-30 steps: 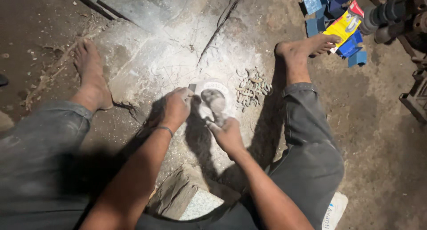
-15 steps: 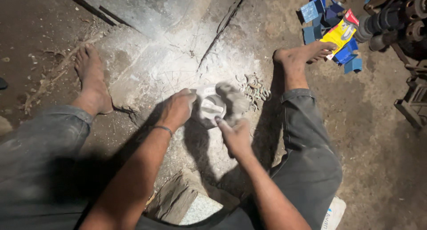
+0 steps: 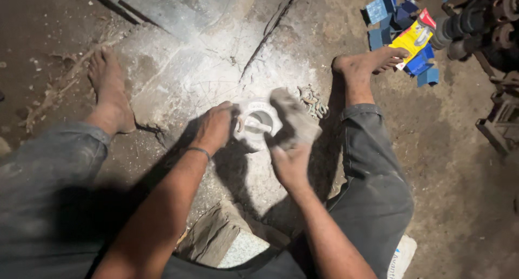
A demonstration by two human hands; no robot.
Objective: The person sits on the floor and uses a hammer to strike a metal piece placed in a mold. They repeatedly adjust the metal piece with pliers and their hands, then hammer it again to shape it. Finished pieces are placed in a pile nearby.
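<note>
Here, at the far left, a bare left foot (image 3: 111,90) rests on the dusty floor (image 3: 54,52), its grey trouser leg (image 3: 48,171) running down to the near left corner. A patch of white powder (image 3: 178,74) spreads across the ground between the two feet, with a cracked slab (image 3: 162,6) lying beyond it.

The left hand (image 3: 213,129) is curled closed over the left rim of a round white ring-shaped part (image 3: 258,122) — fingers bent around its edge, a thin band on the wrist (image 3: 198,150). The part lies flat on the powdery ground, just right of that hand and touching it, with a short bar showing across its middle hole.

The right hand (image 3: 291,161) sits near of the part and slightly to its right, clamped around a crumpled grey rag (image 3: 294,117). The rag rises from the fist and lies against the right edge of the part — whether it presses on it I cannot tell.

Just beyond the rag, a small pile of metal bits (image 3: 313,99) lies on the floor. Right of that is the bare right foot (image 3: 367,63), toes beside a cluster of blue and yellow boxes (image 3: 405,36). Dark machine parts (image 3: 481,19) fill the far right corner. Near, between the knees, sits a stone block (image 3: 227,241).
</note>
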